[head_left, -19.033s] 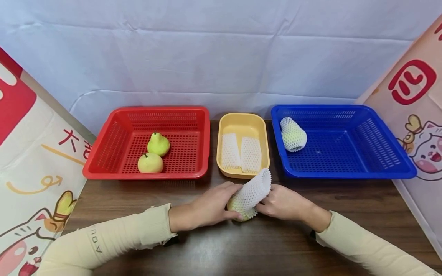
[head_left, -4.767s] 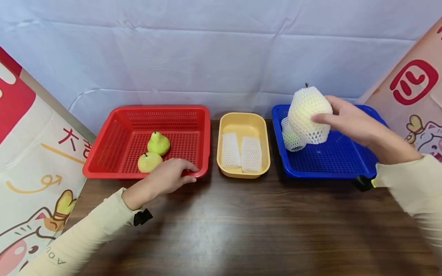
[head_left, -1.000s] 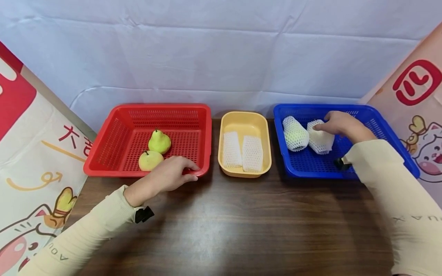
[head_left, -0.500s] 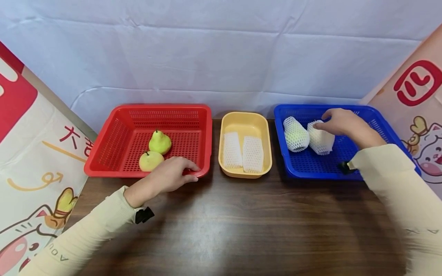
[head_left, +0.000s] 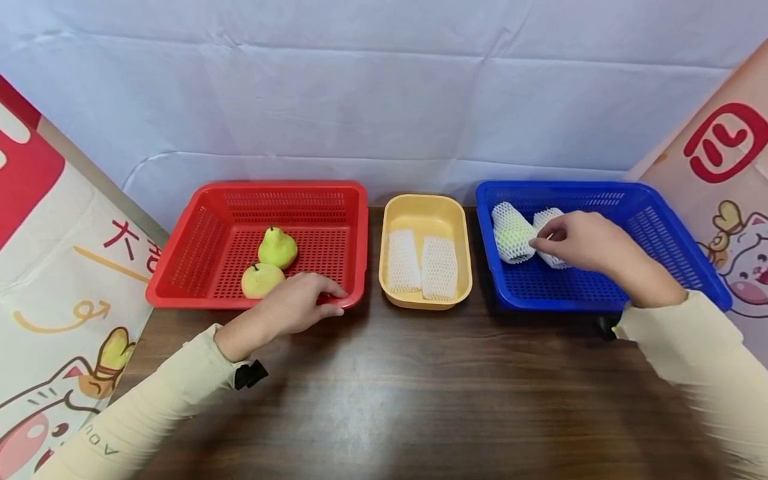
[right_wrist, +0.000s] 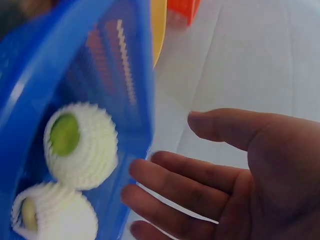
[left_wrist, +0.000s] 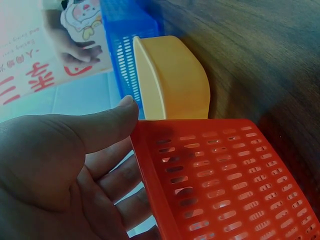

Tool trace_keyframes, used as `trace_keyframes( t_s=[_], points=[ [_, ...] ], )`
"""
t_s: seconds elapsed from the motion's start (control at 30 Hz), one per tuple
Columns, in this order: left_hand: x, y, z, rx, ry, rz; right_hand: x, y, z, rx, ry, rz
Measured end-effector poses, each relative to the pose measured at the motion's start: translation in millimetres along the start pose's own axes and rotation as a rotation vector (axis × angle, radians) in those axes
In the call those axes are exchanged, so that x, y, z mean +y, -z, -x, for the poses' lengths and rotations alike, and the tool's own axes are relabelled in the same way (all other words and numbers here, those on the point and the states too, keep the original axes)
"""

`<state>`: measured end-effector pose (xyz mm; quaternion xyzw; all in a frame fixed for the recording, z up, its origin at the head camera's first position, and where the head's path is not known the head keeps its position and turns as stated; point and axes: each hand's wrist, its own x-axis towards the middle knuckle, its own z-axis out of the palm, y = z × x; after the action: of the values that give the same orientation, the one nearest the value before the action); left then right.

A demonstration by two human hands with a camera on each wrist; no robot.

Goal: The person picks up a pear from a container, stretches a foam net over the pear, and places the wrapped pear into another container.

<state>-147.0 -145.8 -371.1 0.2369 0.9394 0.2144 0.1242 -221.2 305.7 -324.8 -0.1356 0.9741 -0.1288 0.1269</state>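
My left hand [head_left: 300,302] rests loosely on the front right corner of the red basket [head_left: 359,267]; in the left wrist view its thumb lies at the rim and its fingers reach behind the wall. A green pear [head_left: 278,248] and a round yellow pear [head_left: 259,281] sit in that basket. Over the blue basket [head_left: 606,293], my right hand [head_left: 591,243] holds nothing, its fingers apart in the right wrist view. Below it, a pear in a white foam net [head_left: 547,217] is partly hidden, beside another net-wrapped pear [head_left: 513,233].
Between the baskets stands a yellow tray [head_left: 425,207] with two flat foam nets, a left one [head_left: 403,260] and a right one [head_left: 439,268]. All stand along the back of a brown wooden table [head_left: 408,387], against a pale cloth backdrop [head_left: 360,100].
Earlier, my right hand carried the net-wrapped round pear into the blue basket and set it beside the first one. It has let go and moved towards me. The left hand stays at the red rim.
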Motion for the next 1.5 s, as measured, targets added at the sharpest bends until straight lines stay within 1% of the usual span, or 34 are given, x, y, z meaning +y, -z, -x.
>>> trace_keyframes(
  t_s=[0.17,0.27,0.37,0.47,0.67,0.87,1.07,1.17,1.27,1.33,1.43,1.5],
  points=[
    [1.2,0.0,0.3,0.002,0.012,-0.002,-25,-16,14,-0.005,0.085,0.042],
    [2.5,-0.1,0.5,0.000,0.027,-0.004,-37,-25,21,-0.014,0.102,0.050],
    [3.9,-0.3,0.8,-0.010,0.045,-0.007,-44,-34,26,-0.013,0.111,0.063],
    [5.6,0.2,0.8,-0.018,0.058,-0.011,-46,-41,29,-0.027,0.121,0.079],
    [6.7,1.4,0.1,-0.030,0.060,-0.011,-45,-50,33,-0.031,0.137,0.087],
    [6.4,1.5,-1.0,-0.037,0.055,-0.023,-46,-54,33,-0.043,0.125,0.085],
    [7.3,4.6,-2.5,-0.037,0.042,-0.012,-47,-55,34,-0.032,0.114,0.096],
    [8.5,10.3,-3.3,-0.025,0.031,-0.011,-47,-55,34,-0.031,0.112,0.100],
    [10.8,20.3,-3.3,-0.013,0.028,-0.027,-47,-55,33,-0.033,0.111,0.103],
    [12.3,28.4,-3.2,-0.013,0.031,-0.049,-48,-55,33,-0.035,0.110,0.103],
    [14.5,43.0,-3.0,-0.028,0.034,-0.076,-48,-54,33,-0.042,0.110,0.101],
    [14.7,53.7,-2.7,-0.048,0.047,-0.085,-48,-54,33,-0.046,0.110,0.098]
  ],
)
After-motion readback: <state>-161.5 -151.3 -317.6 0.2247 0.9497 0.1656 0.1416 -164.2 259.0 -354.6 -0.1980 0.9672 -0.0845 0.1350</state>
